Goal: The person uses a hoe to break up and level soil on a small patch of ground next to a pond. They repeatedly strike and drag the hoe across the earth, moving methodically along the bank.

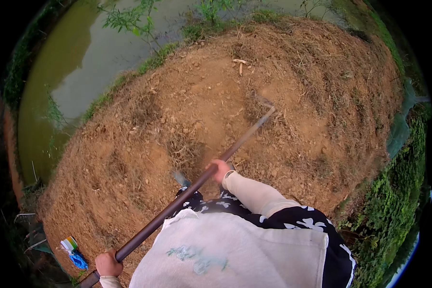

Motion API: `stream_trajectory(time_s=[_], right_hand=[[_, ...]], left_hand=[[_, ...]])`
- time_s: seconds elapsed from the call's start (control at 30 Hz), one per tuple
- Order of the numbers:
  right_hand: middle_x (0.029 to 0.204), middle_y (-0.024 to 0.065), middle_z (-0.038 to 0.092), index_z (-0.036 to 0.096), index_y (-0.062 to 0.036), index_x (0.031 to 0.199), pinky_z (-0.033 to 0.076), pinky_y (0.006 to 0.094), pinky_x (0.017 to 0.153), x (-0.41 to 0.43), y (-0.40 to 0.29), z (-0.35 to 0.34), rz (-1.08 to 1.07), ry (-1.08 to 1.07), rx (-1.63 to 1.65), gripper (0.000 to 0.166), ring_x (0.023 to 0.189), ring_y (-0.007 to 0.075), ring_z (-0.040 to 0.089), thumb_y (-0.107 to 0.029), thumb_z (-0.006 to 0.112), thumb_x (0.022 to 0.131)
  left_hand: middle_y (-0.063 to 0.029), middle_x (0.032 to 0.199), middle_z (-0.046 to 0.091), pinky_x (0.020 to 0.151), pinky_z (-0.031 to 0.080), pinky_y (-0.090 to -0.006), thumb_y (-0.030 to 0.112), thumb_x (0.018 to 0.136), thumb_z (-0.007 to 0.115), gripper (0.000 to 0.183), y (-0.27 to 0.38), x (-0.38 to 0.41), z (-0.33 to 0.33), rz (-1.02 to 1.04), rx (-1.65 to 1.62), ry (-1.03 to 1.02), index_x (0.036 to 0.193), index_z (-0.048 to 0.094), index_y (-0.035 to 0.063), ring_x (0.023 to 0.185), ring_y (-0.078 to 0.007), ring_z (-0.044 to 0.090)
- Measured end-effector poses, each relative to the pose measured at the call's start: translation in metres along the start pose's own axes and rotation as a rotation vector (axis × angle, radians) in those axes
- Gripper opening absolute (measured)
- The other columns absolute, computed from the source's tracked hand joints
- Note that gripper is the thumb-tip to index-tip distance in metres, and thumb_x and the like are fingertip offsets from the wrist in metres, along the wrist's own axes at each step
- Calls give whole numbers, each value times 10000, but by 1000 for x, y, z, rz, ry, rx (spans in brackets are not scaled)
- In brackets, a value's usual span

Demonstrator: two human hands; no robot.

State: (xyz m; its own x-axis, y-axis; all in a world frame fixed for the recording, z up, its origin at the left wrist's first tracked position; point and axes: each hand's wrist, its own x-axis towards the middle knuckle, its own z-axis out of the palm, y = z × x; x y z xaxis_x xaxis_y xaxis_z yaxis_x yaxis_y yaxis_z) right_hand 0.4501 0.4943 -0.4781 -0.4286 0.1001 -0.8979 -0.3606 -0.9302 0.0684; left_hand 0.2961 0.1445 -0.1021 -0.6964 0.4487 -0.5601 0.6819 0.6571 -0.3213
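Observation:
My left hand (108, 263) is closed around the rear part of a long dark handle (165, 214) at the lower left. Farther forward, my right hand (219, 170) grips the same handle near the middle of the view. The handle runs up and to the right to a hoe-like metal head (263, 99), which is blurred and lies at dry grass and loose brown soil (212, 108). How deep its edge sits cannot be told. Below the handle are my pale cloth top and black patterned trousers, with one foot (181, 178) partly visible.
Greenish water (104, 54) borders the earth bank at the upper left, with leafy shoots at its edge. Broken wood pieces (241, 64) lie ahead. A white container (69, 244) and blue plastic (78, 260) are at lower left. Green netting (399, 129) and vines (388, 201) line the right.

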Motion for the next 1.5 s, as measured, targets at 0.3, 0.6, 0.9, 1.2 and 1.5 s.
stream_trajectory(time_s=[0.3, 0.6, 0.9, 1.2, 1.5], right_hand=[[619, 135, 469, 427, 27, 765, 437, 393, 510, 9, 13, -18, -284, 219, -416, 184, 565, 277, 507, 28, 536, 618], [612, 118, 432, 384, -15, 765, 445, 399, 567, -40, -140, 10, -419, 98, -232, 113, 559, 249, 462, -46, 478, 711], [805, 175, 479, 381, 45, 942, 469, 450, 669, -13, 17, -16, -128, 132, -496, 219, 733, 318, 527, -51, 478, 770], [896, 171, 460, 374, 28, 968, 461, 496, 706, -50, 86, 32, 129, 141, -83, 241, 785, 310, 515, -38, 499, 773], [722, 154, 454, 383, 6, 853, 448, 455, 629, -42, -49, -23, -272, 141, -84, 146, 651, 289, 486, 2, 458, 728]], left_hand=[[-142, 602, 566, 551, 442, -410, 226, 518, 621, 181, -3, 13, 107, -107, -212, -173, 664, 608, 120, 596, -310, 563], [-135, 569, 547, 471, 406, -409, 259, 697, 490, 187, 142, 91, 66, 308, -331, 23, 816, 548, 128, 541, -301, 557], [-141, 547, 539, 518, 436, -383, 102, 480, 559, 163, 2, 35, 12, 145, -144, 56, 641, 582, 101, 542, -311, 546], [-150, 538, 519, 510, 380, -419, 100, 444, 542, 94, -57, 57, -34, -72, 115, 255, 534, 536, 75, 569, -333, 513], [-116, 671, 593, 620, 458, -377, 180, 525, 566, 215, 56, 124, 65, 119, -104, -50, 725, 634, 144, 661, -281, 574]])
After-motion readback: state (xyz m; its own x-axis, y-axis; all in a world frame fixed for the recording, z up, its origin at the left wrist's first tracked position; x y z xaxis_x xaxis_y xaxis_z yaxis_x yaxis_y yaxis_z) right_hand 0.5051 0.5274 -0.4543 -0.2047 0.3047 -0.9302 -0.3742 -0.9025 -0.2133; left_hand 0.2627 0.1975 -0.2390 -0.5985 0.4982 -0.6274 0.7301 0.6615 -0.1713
